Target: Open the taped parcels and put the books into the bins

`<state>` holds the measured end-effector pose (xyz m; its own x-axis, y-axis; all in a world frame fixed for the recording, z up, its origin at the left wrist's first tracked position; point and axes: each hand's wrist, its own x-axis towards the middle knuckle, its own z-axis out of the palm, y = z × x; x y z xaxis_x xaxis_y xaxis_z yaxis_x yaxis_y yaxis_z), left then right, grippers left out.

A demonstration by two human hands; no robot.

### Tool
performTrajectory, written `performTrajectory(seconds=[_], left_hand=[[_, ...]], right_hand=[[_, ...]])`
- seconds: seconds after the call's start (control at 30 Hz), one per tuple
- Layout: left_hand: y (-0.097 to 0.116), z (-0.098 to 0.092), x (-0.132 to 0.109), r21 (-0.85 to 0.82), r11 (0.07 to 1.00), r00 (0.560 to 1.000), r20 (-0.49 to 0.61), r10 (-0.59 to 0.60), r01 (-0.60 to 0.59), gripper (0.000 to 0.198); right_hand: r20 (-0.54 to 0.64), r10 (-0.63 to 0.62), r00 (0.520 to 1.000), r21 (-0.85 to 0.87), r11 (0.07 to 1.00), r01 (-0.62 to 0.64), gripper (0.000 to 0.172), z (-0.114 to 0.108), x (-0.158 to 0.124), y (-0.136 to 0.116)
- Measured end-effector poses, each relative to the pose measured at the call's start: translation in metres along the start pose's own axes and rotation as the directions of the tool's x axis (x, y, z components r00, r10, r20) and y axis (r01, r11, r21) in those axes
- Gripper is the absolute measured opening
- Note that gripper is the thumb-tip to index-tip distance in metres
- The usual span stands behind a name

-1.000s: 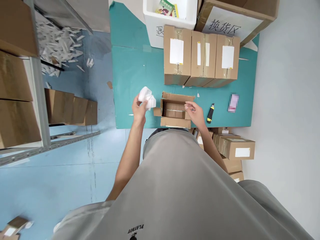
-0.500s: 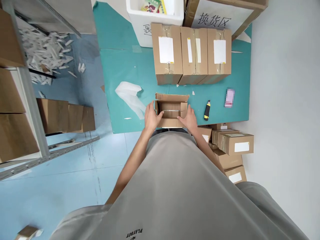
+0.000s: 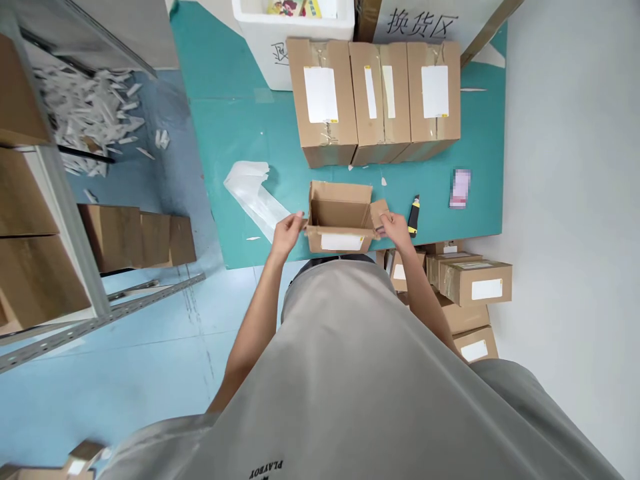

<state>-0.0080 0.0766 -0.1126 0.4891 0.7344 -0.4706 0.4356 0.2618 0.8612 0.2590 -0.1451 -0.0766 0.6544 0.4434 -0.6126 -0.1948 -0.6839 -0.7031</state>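
Observation:
A small open cardboard box with a white label on its near side sits at the front edge of the teal table. My left hand pinches the box's left flap. My right hand grips the right flap, fingers closed on it. A white plastic bag lies flat on the table, left of the box. A yellow and black utility knife rests just right of my right hand.
Three taped, labelled cartons stand in a row behind the box, with a white foam bin beyond them. A pink item lies at the table's right. Stacked cartons sit under the table's right side; shelving and white scraps at left.
My left hand let go of the crumpled white bag, which now lies on the table. Both hands moved onto the box, which has tipped so its labelled side faces me.

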Motion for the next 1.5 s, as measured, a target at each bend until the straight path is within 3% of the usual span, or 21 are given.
performTrajectory(seconds=[0.07, 0.17, 0.27, 0.47, 0.67, 0.73, 0.87, 0.93, 1.03, 1.13, 1.3, 1.5], left_hand=[[-0.004, -0.004, 0.013, -0.119, 0.986, 0.993, 0.009, -0.115, 0.116, 0.078], [-0.013, -0.006, 0.023, -0.151, 0.95, 0.958, -0.049, -0.283, 0.273, 0.068], [-0.022, 0.001, 0.014, -0.093, 0.946, 0.945, -0.077, -0.318, 0.31, 0.056], [-0.027, 0.022, -0.015, -0.037, 0.985, 0.985, 0.05, -0.164, 0.166, 0.054], [-0.01, 0.012, -0.018, -0.088, 0.994, 0.998, 0.011, 0.067, -0.066, 0.08], [0.002, 0.011, -0.02, -0.045, 0.988, 0.989, -0.008, 0.147, -0.148, 0.077], [0.027, 0.026, -0.028, 0.102, 0.972, 0.968, -0.113, 0.222, -0.211, 0.046], [0.035, 0.035, -0.031, 0.158, 0.968, 0.959, -0.176, 0.221, -0.194, 0.035], [0.036, 0.044, -0.032, 0.217, 0.964, 0.941, -0.265, 0.21, -0.154, 0.03], [0.025, 0.046, -0.029, 0.235, 0.968, 0.932, -0.323, 0.163, -0.088, 0.036], [-0.015, 0.049, -0.02, 0.235, 0.972, 0.947, -0.303, 0.104, -0.031, 0.05], [-0.06, 0.066, -0.001, 0.118, 0.991, 0.937, -0.349, -0.017, 0.062, 0.065]], right_hand=[[0.016, 0.03, 0.999, 0.087, 0.996, -0.031, 0.059, 0.0, 0.016, -0.005], [-0.012, 0.028, 1.0, 0.139, 0.99, -0.026, 0.069, 0.003, 0.031, -0.003], [0.004, 0.05, 0.999, 0.072, 0.996, -0.05, 0.067, 0.011, 0.027, 0.009], [0.161, 0.028, 0.987, 0.088, 0.995, -0.043, 0.068, 0.029, -0.006, 0.029], [0.104, -0.251, 0.962, 0.105, 0.965, 0.241, 0.075, 0.014, -0.008, 0.018], [0.09, -0.33, 0.94, 0.005, 0.944, 0.331, 0.087, 0.009, -0.006, 0.011], [0.023, -0.43, 0.902, -0.364, 0.837, 0.408, 0.113, 0.017, -0.007, -0.004], [-0.018, -0.486, 0.874, -0.49, 0.766, 0.416, 0.107, 0.025, -0.01, -0.012], [-0.021, -0.511, 0.859, -0.618, 0.682, 0.391, 0.08, 0.032, -0.02, -0.025], [0.028, -0.486, 0.873, -0.695, 0.618, 0.367, 0.053, 0.033, -0.029, -0.034], [0.065, -0.536, 0.842, -0.676, 0.597, 0.432, 0.064, 0.036, -0.029, -0.029], [0.044, -0.538, 0.842, -0.565, 0.682, 0.465, 0.064, 0.053, -0.014, 0.011]])
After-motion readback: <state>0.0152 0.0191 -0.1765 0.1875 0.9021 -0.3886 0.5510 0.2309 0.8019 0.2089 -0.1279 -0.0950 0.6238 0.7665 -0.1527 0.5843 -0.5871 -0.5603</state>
